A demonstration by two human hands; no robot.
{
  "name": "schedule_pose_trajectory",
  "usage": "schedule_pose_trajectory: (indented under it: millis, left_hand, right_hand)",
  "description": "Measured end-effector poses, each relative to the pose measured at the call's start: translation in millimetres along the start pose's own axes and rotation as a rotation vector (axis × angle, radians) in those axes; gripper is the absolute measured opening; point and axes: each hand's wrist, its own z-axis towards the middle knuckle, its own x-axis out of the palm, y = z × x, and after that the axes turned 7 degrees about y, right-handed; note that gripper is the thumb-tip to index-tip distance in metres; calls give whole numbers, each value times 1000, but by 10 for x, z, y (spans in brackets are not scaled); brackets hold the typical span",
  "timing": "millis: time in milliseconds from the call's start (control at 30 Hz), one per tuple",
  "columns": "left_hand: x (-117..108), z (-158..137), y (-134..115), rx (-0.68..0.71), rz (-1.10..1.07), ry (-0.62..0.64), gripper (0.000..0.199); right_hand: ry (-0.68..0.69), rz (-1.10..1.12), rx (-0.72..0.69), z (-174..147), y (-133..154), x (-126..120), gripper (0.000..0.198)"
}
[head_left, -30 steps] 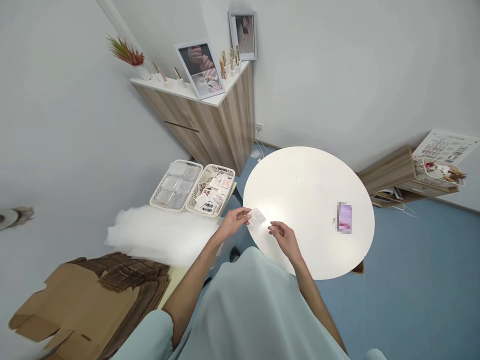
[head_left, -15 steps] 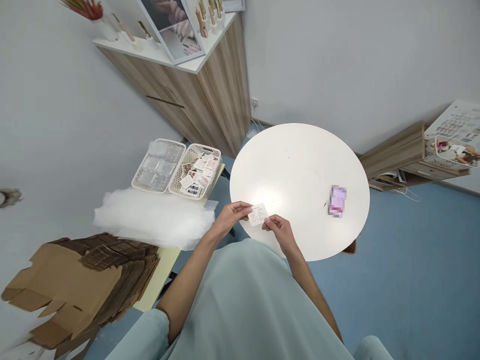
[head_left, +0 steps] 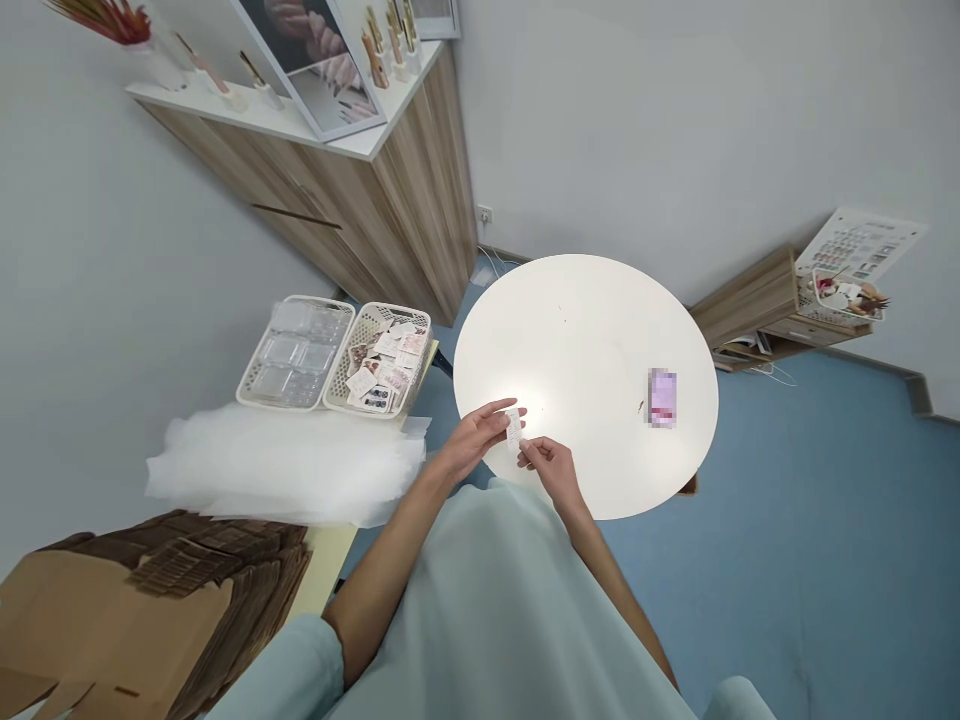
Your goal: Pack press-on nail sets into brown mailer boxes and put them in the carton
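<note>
Wood-grain cabinet (head_left: 416, 190), one, white-topped: beyond the round white surface (head_left: 600, 320), to its left.
Surface, one, round: the landmark for all entries.
Flattened cardboard (head_left: 112, 610), brown, stacked: left of the surface, at its near side.
White sheeting (head_left: 285, 465), translucent, piled: left of the surface.
Baskets, two, white, side by side, left of the surface: the farther basket (head_left: 281, 406) holds clear plastic boxes; the nearer basket (head_left: 412, 392), printed cards.
Left hand (head_left: 480, 435): over the near-left edge of the surface, fingers extended, white card between thumb and fingers.
Right hand (head_left: 551, 467): over the surface's near edge, thumb and forefinger pinching the card's lower end.
Purple item (head_left: 662, 398), one, pixelated: on the surface, right part.
White card (head_left: 514, 430), one, printed, seen narrow: above the surface's near-left edge, between both hands.
</note>
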Motion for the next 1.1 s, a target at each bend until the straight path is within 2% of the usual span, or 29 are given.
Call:
schedule_pose_trajectory:
  millis: [100,300,467,633,767,900,1000,1100]
  left_hand:
    - [-121,-8,3,21,64,-100,68]
    - [-257,-27,12,74,189,-163,64]
    - [-370,-74,-6,97,217,-182,64]
    - [-492,-159,-74,86,182,-193,58]
    - [-554,-170,-111,105,158,-214,55]
    - [-586,-149,-163,118,123,-209,55]
    - [-593,-155,-210,103,71,-170,55]
    - [-580,-185,-255,96,-55,-76,56]
  right_hand:
    - [-130,-189,-77,-50,103,97,39]
    - [-93,-325,-162,-75,246,402,27]
    - [-181,-469,-213,14,219,591,25]
    - [-263,-307,-137,89,243,551,25]
    - [-201,-103,-57,139,264,497,28]
    - [-172,-2,-22,166,276,516,26]
    - [-163,70,-7,160,296,531,24]
    - [-90,181,8,141,314,524,25]
